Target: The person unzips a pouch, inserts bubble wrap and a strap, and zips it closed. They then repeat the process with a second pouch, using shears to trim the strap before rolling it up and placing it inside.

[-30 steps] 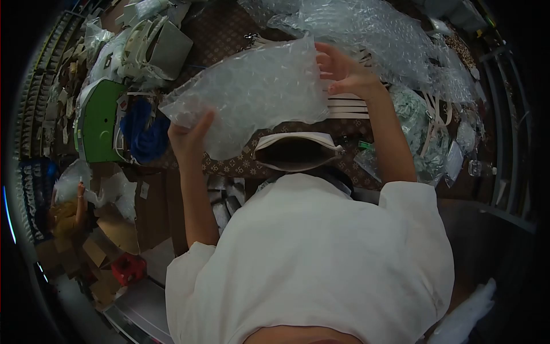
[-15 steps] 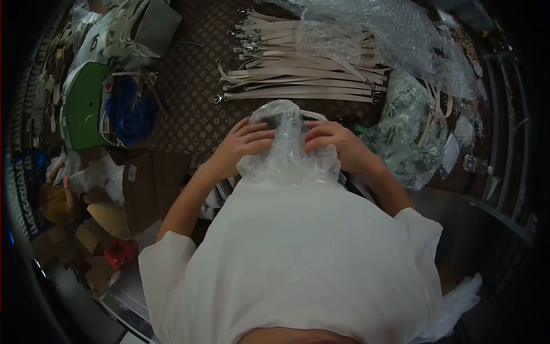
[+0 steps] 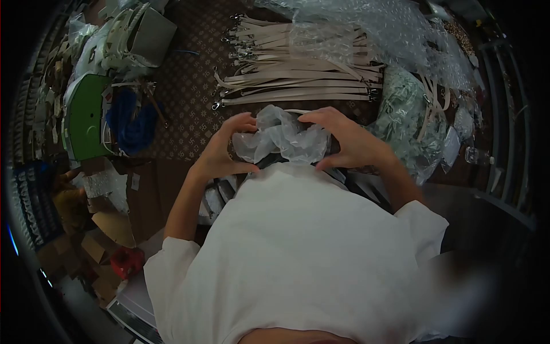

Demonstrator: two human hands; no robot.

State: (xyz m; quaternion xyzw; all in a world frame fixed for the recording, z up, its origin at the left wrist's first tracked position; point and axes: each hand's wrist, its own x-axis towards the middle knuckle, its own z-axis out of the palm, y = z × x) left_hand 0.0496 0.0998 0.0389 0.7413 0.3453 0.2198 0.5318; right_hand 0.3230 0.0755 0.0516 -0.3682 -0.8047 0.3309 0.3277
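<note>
A crumpled bundle of clear plastic [image 3: 283, 137] sits close to my chest, between both hands. My left hand [image 3: 225, 146] curves round its left side, fingertips at the top edge and thumb lower down near my shirt. Opposite it, my right hand [image 3: 358, 142] cups the right side, its fingers and thumb arched in a wide C with plastic inside the curve. A thin pale strap or edge shows just behind the plastic. Dark material peeks out below, mostly hidden by my shirt.
Pale straps with metal clips [image 3: 298, 71] lie in rows on the patterned brown table cover [image 3: 192, 109]. Bubble wrap [image 3: 395, 34] and a plastic-wrapped pile [image 3: 401, 114] lie right. Left are a green panel [image 3: 86, 117], blue bundle [image 3: 132, 117] and pale bags [image 3: 149, 37]. Another person [image 3: 73, 198] is at far left.
The upright peak of plastic has become lower and more bunched. My hands have spread from fingers laid on top to a cupped hold round the sides, thumbs now showing.
</note>
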